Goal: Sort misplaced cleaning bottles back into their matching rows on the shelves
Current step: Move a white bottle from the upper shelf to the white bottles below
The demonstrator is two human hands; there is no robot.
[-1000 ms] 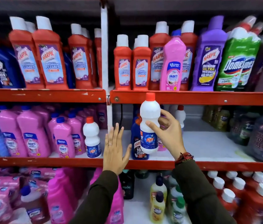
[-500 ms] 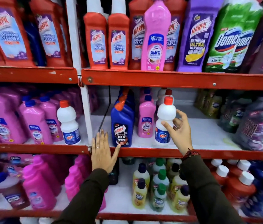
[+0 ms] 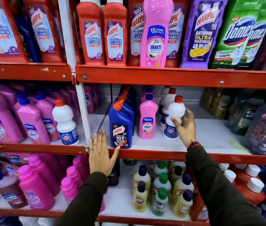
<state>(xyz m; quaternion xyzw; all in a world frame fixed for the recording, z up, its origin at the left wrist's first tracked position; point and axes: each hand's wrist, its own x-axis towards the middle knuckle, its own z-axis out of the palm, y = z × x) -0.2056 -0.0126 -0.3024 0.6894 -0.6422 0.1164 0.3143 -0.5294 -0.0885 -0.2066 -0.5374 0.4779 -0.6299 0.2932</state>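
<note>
A white Rin bottle with a red cap (image 3: 174,113) stands upright on the white middle shelf (image 3: 210,137), at the front of a row of like white bottles (image 3: 167,98). My right hand (image 3: 185,126) wraps its right side, fingers and thumb on it. My left hand (image 3: 101,154) lies flat and spread on the red shelf edge (image 3: 145,154), beside a blue Harpic bottle (image 3: 120,126). Another white Rin bottle (image 3: 65,123) stands among pink Shakti bottles (image 3: 31,124) in the left bay. A pink Shakti bottle (image 3: 156,33) stands among red Harpic bottles (image 3: 103,33) on the top shelf.
A small pink Shakti bottle (image 3: 147,118) stands between the blue Harpic and the white row. Dark green and purple bottles (image 3: 259,124) fill the right of the middle shelf. Yellow small bottles (image 3: 161,190) and pink bottles (image 3: 39,185) sit on the bottom shelf. A white upright post (image 3: 80,101) divides the bays.
My right hand carried the white bottle from mid-air into the middle shelf and set it down in front of the white row. The view moved closer. My left hand stayed on the shelf edge.
</note>
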